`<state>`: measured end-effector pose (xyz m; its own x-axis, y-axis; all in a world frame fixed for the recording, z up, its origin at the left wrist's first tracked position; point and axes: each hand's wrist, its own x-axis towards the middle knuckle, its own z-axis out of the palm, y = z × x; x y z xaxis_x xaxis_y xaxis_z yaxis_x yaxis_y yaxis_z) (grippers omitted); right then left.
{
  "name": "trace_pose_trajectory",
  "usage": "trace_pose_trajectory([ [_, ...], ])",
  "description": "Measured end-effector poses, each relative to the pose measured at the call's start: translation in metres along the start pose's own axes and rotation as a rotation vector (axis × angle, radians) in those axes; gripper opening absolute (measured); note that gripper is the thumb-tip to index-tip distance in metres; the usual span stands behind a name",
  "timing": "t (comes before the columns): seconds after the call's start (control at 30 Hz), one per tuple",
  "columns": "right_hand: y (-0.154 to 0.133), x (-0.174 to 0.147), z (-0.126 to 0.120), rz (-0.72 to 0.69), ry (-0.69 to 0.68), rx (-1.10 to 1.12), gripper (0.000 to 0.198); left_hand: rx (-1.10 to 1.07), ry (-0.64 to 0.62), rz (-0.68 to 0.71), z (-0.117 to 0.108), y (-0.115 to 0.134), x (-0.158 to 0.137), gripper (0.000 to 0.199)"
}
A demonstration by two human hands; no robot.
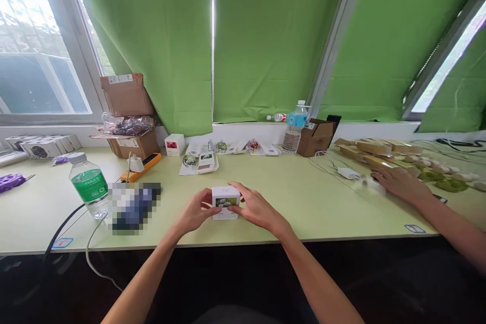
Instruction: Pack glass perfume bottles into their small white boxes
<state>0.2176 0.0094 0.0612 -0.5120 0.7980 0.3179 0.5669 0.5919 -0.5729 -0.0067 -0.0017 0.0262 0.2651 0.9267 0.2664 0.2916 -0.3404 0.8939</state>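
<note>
A small white cardboard box [225, 191] with a flower picture on its front stands upright near the table's front edge. My left hand [197, 211] grips its left side, thumb on the lower front. From the right, my right hand [258, 207] holds it the same way, fingers behind the box and thumb on the front. The box's back is hidden, and its top looks closed. Farther back lie flattened white cartons [199, 163] with small round glass items [190, 160] on and beside them. A similar white box with a red picture [174, 145] stands to their left.
At left are a green-labelled water bottle [89, 185], an orange power strip [142, 167] and an open brown carton [132, 144]. A blue-labelled bottle [292, 131] stands at the back. On the right, another person's hand [402, 185] reaches among tan boxes [374, 147].
</note>
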Motion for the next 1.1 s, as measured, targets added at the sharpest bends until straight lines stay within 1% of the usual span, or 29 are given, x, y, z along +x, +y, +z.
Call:
trace_pose_trajectory([
  [0.1, -0.001, -0.001, -0.003, -0.01, 0.051, 0.009, 0.059, 0.077, -0.02, -0.03, -0.002, -0.004, 0.001, 0.039],
  [0.23, -0.002, 0.001, 0.0, -0.029, 0.068, 0.006, 0.045, 0.268, -0.005, -0.098, -0.003, -0.007, 0.001, 0.039],
  [0.33, -0.003, 0.006, 0.003, -0.013, 0.07, 0.04, 0.044, 0.292, -0.006, -0.11, -0.005, -0.009, 0.001, 0.038],
  [0.4, -0.004, 0.01, 0.001, 0.01, 0.031, 0.098, 0.042, 0.308, -0.013, -0.116, -0.008, -0.01, 0.001, 0.039],
  [0.47, -0.006, 0.016, -0.002, 0.036, -0.041, 0.151, 0.037, 0.315, -0.028, -0.125, -0.01, -0.012, 0.001, 0.04],
  [0.53, -0.01, 0.022, -0.006, 0.042, -0.131, 0.144, 0.032, 0.301, -0.046, -0.138, -0.013, -0.016, 0.002, 0.042],
  [0.63, -0.017, 0.031, -0.01, 0.035, -0.163, 0.048, 0.026, 0.274, -0.058, -0.154, -0.019, -0.023, 0.003, 0.046],
  [0.73, -0.024, 0.045, -0.013, -0.013, -0.149, -0.023, 0.025, 0.253, -0.043, -0.178, -0.028, -0.029, 0.005, 0.05],
  [0.83, -0.032, 0.072, -0.014, -0.066, -0.076, -0.019, 0.026, 0.232, -0.021, -0.206, -0.038, -0.033, 0.005, 0.051],
  [0.93, -0.042, 0.112, -0.009, -0.084, -0.006, 0.067, 0.035, 0.215, -0.015, -0.215, -0.043, -0.036, 0.004, 0.049],
  [1.0, -0.049, 0.144, 0.0, -0.137, 0.042, 0.09, 0.038, 0.213, -0.01, -0.216, -0.043, -0.037, 0.004, 0.048],
  [1.1, -0.056, 0.193, 0.02, -0.208, 0.119, 0.028, 0.04, 0.226, 0.008, -0.217, -0.04, -0.038, 0.004, 0.048],
])
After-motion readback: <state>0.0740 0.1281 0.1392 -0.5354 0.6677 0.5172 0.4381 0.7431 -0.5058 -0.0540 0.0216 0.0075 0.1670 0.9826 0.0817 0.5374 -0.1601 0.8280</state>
